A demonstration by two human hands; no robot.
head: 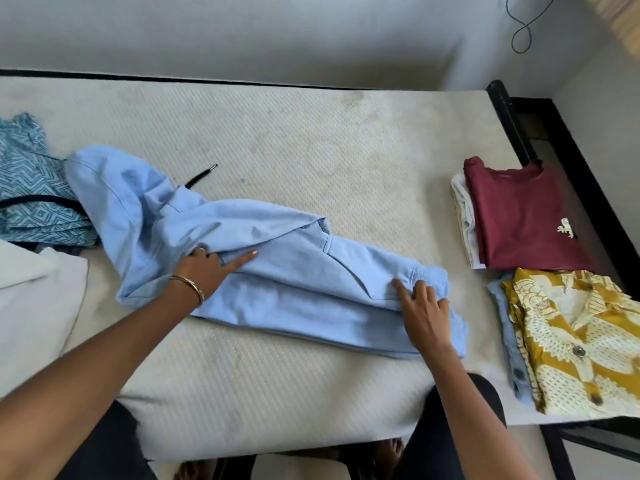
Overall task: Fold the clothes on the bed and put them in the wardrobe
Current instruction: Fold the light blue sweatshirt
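- Head view, far left edge of the white quilted mattress [277, 140]: I see a crumpled blue-and-white zigzag-print garment [31, 188] with a dark strap lying across it.
- Below it, at the near-left corner, a plain white cloth [34, 296] lies flat.
- A light blue cotton hoodie [284, 271] stretches across the middle of the mattress, hood end at the left touching the zigzag garment, hem end at the right. It is folded lengthwise into a long strip, with its front pocket facing up.
- A black drawstring tip [202, 175] pokes out from the hood toward the far edge.
- My left hand [207, 268], with a thin gold bangle [190, 285] on the wrist, lies on the hoodie near the hood end. The index finger is stretched out flat, and the other fingers curl around a fold of the blue fabric, pinching it.
- My right hand [426, 313] rests palm down on the hem end near the ribbed cuff, fingers spread and pressing; it grips nothing.
- Toward the right edge, well apart from the hoodie, a folded maroon T-shirt with a small pale emblem [523, 216] sits on top of a folded cream garment [464, 216].
- Nearer me at the near-right corner, a folded mustard-and-cream patterned button shirt [571, 337] lies over a pale blue folded garment [509, 341].
- A black bed frame [554, 140] runs along the right edge.
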